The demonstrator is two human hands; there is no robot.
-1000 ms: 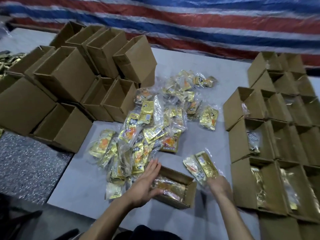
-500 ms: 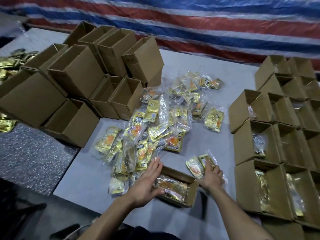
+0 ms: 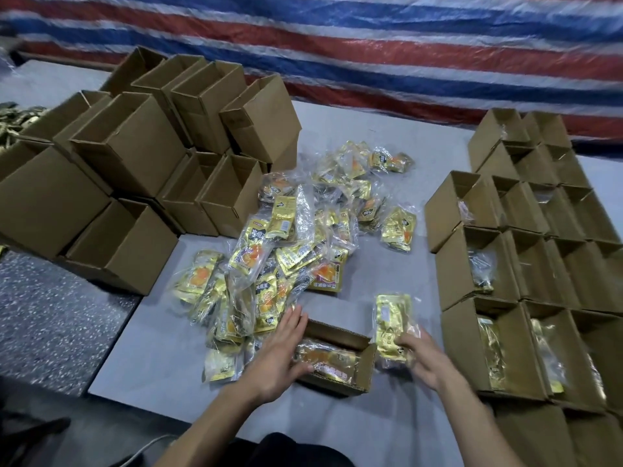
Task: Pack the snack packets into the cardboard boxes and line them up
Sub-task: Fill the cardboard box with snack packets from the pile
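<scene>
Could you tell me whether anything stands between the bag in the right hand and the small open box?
Nothing loose does. The clear bag of gold snack packets in the right hand sits beside the right wall of the small brown cardboard box. A filled bag already lies inside, and the left hand covers the opening's left edge.

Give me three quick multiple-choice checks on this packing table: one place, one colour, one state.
1. Where is the snack packet gripped by the right hand? A) right of the open cardboard box B) inside it C) on the floor
2. Its colour? A) green B) gold C) white
3. That box is: A) taped shut B) empty C) open, with another packet inside
Key: A, it is beside the box's right wall; B, its foil shines gold; C, the top is open and foil shows within.
</scene>
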